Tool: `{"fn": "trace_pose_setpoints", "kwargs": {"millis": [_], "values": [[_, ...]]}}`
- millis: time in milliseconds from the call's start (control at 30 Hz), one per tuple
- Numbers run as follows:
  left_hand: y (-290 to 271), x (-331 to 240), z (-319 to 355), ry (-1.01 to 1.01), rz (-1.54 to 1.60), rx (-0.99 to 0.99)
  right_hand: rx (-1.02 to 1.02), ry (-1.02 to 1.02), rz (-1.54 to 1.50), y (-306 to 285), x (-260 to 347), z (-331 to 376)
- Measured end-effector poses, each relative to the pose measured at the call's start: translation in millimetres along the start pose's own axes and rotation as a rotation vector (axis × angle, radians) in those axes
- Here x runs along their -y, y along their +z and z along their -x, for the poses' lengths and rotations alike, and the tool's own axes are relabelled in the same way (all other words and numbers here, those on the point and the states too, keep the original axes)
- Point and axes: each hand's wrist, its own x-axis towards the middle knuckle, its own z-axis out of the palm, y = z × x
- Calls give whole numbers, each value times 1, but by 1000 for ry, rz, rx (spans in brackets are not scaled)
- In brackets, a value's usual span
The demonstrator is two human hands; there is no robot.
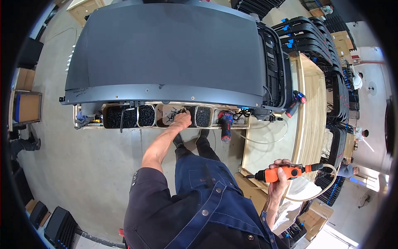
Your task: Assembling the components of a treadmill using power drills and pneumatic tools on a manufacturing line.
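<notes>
from above the person's head, the left hand (pixel 182 120) is stretched far forward and down into a row of small bins (pixel 157 116) set along a low wooden tray (pixel 166 126) under the front edge of a big dark grey panel (pixel 166 54). the hand sits in the middle bin, the one with a pale bottom and only a thin scatter of black screws (pixel 173 113); the fingers are curled downward into that scatter, with loose screws lying just past the fingertips and to their left, but whether any are actually pinched between them i cannot tell, since the back of the hand covers the grip. the bins on either side are heaped full of black screws, one just left of the hand and one just right of it, touching the same tray. a red and black drill (pixel 226 124) stands at the right end of the tray, near but apart from the hand. the right hand (pixel 278 174) is held out to the side, well apart from the bins, its fingers clenched around the orange body of an air-powered screwdriver (pixel 284 172), whose pale hose (pixel 327 182) loops off its rear end. the tool's tip points left, over a wooden bench (pixel 311 103) beside racks of black parts (pixel 306 33).
</notes>
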Motion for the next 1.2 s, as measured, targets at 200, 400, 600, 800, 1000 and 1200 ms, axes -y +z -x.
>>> {"fn": "trace_pose_setpoints", "kwargs": {"millis": [200, 400, 600, 800, 1000, 1200], "values": [[17, 51, 8, -74, 646, -25, -6, 25, -54, 2, -3, -11], [-8, 63, 31, -157, 1409, 174, 54, 47, -77, 8, -13, -27], [-19, 59, 48, -188, 1484, 75, 146, 78, -142, 28, -16, -36], [-13, 49, 54, -297, 1562, -72, 250, 41, -175, 51, -8, -40], [-22, 25, 76, -140, 1792, -60, 307, 60, -249, 63, -5, -57], [-30, -27, 94, -213, 1758, -131, 382, 89, -362, 64, -9, -89]]}}
